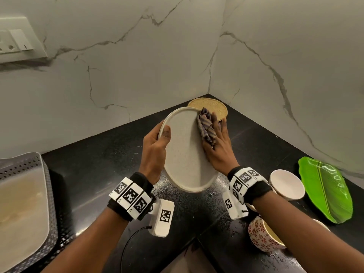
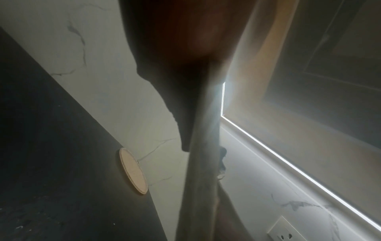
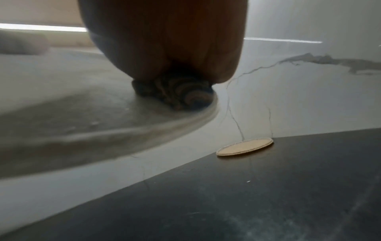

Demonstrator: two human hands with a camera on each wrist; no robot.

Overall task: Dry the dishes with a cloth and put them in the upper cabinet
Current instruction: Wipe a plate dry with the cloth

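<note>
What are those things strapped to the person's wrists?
Both hands, left hand and right hand, are bare, and no sleeves show. Each wrist carries a black band with white blocks printed with black square codes. A white box, also coded, hangs under each wrist; a thin black cable trails from the left one.
</note>
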